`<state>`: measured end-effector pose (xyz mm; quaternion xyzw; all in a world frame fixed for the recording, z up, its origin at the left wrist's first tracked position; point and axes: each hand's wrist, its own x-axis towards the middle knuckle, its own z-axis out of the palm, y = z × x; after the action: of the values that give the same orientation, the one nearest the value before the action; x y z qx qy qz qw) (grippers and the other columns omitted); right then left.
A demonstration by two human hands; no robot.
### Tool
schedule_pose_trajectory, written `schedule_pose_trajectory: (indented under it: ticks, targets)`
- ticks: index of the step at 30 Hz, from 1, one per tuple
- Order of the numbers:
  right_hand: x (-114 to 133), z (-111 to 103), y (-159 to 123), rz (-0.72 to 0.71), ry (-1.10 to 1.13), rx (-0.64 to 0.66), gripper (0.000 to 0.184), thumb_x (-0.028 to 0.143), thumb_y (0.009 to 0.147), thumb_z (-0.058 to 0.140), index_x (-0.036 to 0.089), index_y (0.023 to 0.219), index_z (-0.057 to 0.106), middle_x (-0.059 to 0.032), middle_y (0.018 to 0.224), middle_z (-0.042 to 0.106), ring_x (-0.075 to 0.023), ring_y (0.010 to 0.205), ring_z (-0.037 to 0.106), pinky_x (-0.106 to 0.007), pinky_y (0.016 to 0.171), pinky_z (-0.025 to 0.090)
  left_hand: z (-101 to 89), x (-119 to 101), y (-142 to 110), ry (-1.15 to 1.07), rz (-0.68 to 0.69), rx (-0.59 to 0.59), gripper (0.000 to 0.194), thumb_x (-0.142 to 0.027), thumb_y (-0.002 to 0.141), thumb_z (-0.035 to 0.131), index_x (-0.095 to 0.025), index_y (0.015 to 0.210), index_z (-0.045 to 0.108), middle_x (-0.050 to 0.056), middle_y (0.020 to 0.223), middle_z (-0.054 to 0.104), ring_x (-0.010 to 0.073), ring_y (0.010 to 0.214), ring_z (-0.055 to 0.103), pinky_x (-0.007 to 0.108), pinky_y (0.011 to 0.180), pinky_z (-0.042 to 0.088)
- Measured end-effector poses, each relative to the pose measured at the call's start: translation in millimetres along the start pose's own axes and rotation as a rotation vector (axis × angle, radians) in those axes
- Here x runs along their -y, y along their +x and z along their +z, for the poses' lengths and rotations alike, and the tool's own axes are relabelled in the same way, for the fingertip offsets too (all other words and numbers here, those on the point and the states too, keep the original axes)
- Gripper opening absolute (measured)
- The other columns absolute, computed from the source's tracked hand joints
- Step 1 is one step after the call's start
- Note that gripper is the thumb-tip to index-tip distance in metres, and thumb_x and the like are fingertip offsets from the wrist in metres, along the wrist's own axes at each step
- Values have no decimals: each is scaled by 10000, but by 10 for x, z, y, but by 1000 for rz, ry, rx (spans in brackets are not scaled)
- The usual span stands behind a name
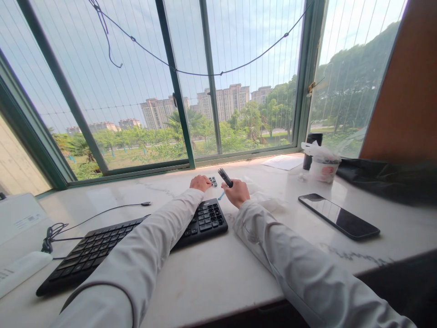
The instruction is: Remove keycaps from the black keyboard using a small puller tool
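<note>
My right hand (238, 193) is closed around a slim black tool (225, 177), whose far end looks like a brush and points up to the left. Beyond the keyboard, my left hand (200, 183) rests with curled fingers against several small dark keycaps (213, 181) on the countertop. Its fingertips are hidden, so what they pinch cannot be made out. A black keyboard (205, 222) lies under my left forearm, its middle covered by the sleeve. Between the hands a thin blue strip (221, 196) shows just below the right fingers.
To the right lies a black smartphone (338, 215). Behind it stand a tub in a plastic bag (324, 167) and a dark bottle (308, 155). Crumpled clear plastic (269, 201) sits beside my right hand. A cable (102, 212) and white box (22, 223) are at left; windows rise behind.
</note>
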<state>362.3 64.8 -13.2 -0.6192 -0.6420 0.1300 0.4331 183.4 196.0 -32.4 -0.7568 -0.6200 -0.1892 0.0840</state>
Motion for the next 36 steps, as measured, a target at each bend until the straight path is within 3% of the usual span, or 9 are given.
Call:
schedule_pose_trajectory:
  ticks: [36]
  targets:
    - [9, 1, 2, 12, -11, 20, 270, 377, 819, 542, 231, 862, 765, -86, 827, 727, -234, 848, 655, -282, 707, 412, -68, -72, -20, 91, 53, 47, 254, -446, 783, 637, -323, 954, 779, 60, 978, 736, 268, 937, 655, 341, 819, 492]
